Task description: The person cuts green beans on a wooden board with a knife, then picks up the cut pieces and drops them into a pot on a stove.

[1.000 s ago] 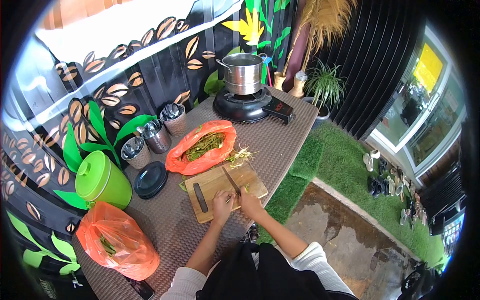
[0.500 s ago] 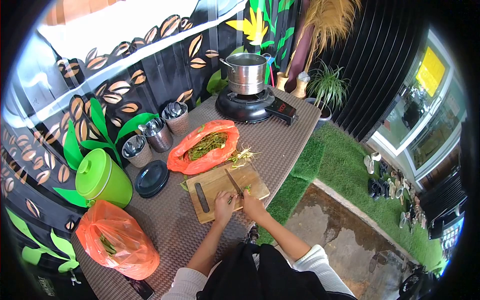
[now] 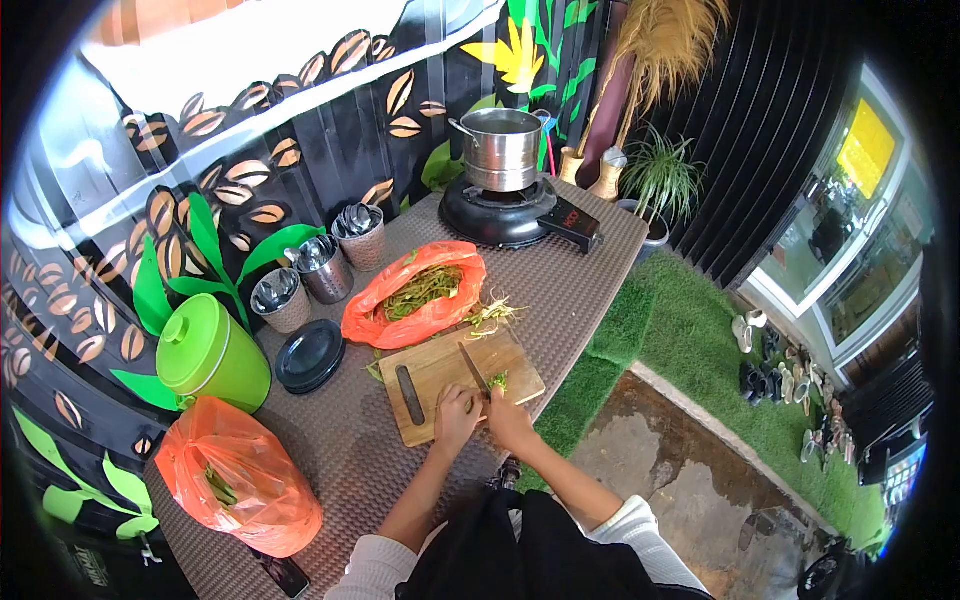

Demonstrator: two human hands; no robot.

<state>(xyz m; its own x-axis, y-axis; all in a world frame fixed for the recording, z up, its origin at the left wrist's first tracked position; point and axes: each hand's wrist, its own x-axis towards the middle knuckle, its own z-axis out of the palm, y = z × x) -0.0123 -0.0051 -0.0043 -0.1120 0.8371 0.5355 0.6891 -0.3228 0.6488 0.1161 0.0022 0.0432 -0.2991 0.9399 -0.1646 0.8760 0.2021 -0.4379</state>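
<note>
A wooden cutting board [image 3: 430, 369] with a slot handle lies near the table's front edge. My right hand [image 3: 510, 420] is closed around the handle of a knife [image 3: 472, 364], its blade pointing away from me over the board. Just left of the blade, my left hand [image 3: 456, 412] has its fingers curled around green stems, mostly hidden by the fingers. Chopped green pieces [image 3: 498, 381] lie on the board right of the blade. Beyond the board sits an open orange plastic bag [image 3: 412, 327] full of green stems [image 3: 425, 292], with pale roots [image 3: 493, 315] beside it.
A steel pot [image 3: 500, 150] stands on a black burner [image 3: 497, 215] at the far end. Along the wall are cutlery cups [image 3: 325, 270], dark plates [image 3: 309, 357] and a green lidded container [image 3: 215, 350]. A second orange bag [image 3: 240, 480] and a phone [image 3: 283, 575] are at left.
Both hands stay at the board with the knife. The chopped greens right of the blade show a little more now. The whole view has shifted slightly.
</note>
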